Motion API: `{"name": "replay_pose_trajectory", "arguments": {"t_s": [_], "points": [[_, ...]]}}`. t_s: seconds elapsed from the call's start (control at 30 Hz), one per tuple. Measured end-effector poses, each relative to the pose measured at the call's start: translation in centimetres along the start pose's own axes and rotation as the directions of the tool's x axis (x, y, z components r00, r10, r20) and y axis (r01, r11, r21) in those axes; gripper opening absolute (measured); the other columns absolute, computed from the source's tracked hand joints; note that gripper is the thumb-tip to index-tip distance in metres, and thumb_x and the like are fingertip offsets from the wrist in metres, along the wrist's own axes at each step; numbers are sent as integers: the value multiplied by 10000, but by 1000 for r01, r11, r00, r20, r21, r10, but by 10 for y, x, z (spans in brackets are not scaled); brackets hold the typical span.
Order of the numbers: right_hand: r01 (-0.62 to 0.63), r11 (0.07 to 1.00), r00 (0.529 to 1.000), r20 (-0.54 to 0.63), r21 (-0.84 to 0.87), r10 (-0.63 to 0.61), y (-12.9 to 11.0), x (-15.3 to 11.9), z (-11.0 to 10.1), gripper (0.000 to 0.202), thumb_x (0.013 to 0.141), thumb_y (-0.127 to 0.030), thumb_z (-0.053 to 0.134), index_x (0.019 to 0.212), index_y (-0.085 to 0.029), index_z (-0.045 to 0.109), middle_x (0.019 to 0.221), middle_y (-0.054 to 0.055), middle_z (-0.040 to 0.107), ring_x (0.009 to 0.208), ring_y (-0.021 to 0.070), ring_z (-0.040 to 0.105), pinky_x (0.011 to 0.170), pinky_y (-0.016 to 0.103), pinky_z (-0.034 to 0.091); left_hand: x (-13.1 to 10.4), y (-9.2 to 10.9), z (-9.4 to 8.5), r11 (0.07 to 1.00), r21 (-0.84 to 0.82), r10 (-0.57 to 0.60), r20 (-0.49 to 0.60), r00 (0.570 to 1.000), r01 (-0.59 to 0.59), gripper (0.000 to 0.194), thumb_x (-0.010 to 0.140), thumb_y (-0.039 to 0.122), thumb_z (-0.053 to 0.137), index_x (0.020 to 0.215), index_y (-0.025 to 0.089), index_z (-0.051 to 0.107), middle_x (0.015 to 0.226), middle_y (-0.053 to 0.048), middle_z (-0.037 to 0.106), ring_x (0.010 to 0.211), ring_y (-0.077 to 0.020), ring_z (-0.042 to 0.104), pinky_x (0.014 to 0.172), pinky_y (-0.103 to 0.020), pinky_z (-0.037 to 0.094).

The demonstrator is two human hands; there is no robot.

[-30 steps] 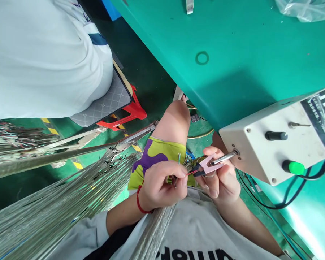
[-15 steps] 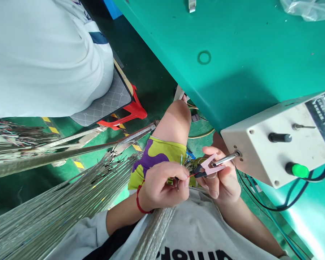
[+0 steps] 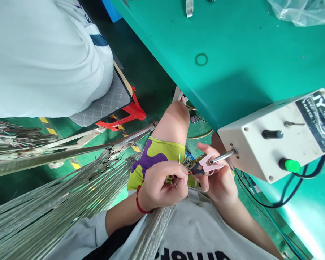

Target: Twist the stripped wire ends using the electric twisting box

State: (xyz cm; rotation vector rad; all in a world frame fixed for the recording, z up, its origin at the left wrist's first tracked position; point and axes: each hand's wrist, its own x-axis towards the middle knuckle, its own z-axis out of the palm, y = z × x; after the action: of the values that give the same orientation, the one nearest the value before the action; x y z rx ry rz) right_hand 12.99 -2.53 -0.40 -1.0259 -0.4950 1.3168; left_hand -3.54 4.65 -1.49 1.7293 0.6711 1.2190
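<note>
My left hand (image 3: 166, 185), a red string bracelet at its wrist, is closed in a pinch on thin wires; a red wire (image 3: 189, 173) runs from its fingertips to a clip. That clip (image 3: 207, 165), with pink handles and black jaws, sits on the end of a metal shaft (image 3: 224, 156) and appears shut on the red wire. Around the clip, my right hand (image 3: 219, 180) has its fingers spread, the index finger stretched out; whether a finger touches the handles I cannot tell. A bundle of pale cables (image 3: 155, 231) passes under my left forearm.
A white machine box (image 3: 260, 148) with knob, switch and green button stands on the green table (image 3: 227, 39). Long cables (image 3: 70, 209) hang over a rail at left. A person in a white shirt (image 3: 48, 57) sits on a red stool (image 3: 137, 108). A USB connector (image 3: 189, 9) lies on the table.
My right fingers have loosened and spread around the clip, its handles standing a little wider. The left hand keeps its pinch on the wires. The view has shifted slightly.
</note>
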Motion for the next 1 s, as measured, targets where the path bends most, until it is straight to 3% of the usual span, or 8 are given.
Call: {"name": "replay_pose_trajectory", "arguments": {"t_s": [0.13, 0.27, 0.4, 0.63, 1.0], "points": [[42, 998, 999, 31, -38, -40, -2, 9, 0, 531, 1096, -760, 760, 1306, -287, 877, 422, -52, 579, 403, 190, 380, 492, 325, 348, 0, 1, 0, 1000, -15, 3, 7, 1000, -3, 219, 997, 42, 692, 1088, 235, 645, 830, 10, 811, 564, -99, 705, 580, -171, 603], [89, 992, 995, -32, -85, -92, 7, 12, -4, 530, 1058, -797, 796, 1173, -287, 879, 370, -102, 459, 346, 158, 324, 506, 332, 388, -1, 1, -2, 1000, 7, -8, 18, 1000, 7, 206, 1008, 60, 708, 1092, 237, 644, 842, 1, 826, 559, -101, 712, 589, -176, 619], [110, 991, 991, -64, -80, -115, 14, 11, -5, 476, 1094, -758, 777, 1167, -301, 890, 354, -113, 435, 350, 147, 286, 531, 338, 410, -2, 1, -3, 999, 23, -29, 31, 999, 28, 205, 1001, 60, 711, 1083, 237, 649, 863, -1, 840, 554, -96, 715, 639, -189, 661], [69, 993, 994, -83, -92, -77, 13, 9, -5, 522, 1051, -797, 805, 1143, -290, 886, 357, -119, 423, 344, 140, 248, 502, 333, 394, -2, 0, -3, 999, 38, -19, 26, 999, 18, 182, 1003, 74, 701, 1081, 230, 650, 859, -4, 842, 559, -95, 714, 641, -188, 668], [72, 991, 996, -44, -117, -77, 8, 10, -6, 537, 1061, -795, 788, 1199, -287, 897, 360, -93, 436, 395, 185, 384, 548, 338, 460, -3, 2, -3, 1000, 25, -19, 27, 999, 18, 179, 1024, 83, 698, 1102, 238, 655, 854, -3, 847, 556, -95, 709, 602, -180, 638]]}}
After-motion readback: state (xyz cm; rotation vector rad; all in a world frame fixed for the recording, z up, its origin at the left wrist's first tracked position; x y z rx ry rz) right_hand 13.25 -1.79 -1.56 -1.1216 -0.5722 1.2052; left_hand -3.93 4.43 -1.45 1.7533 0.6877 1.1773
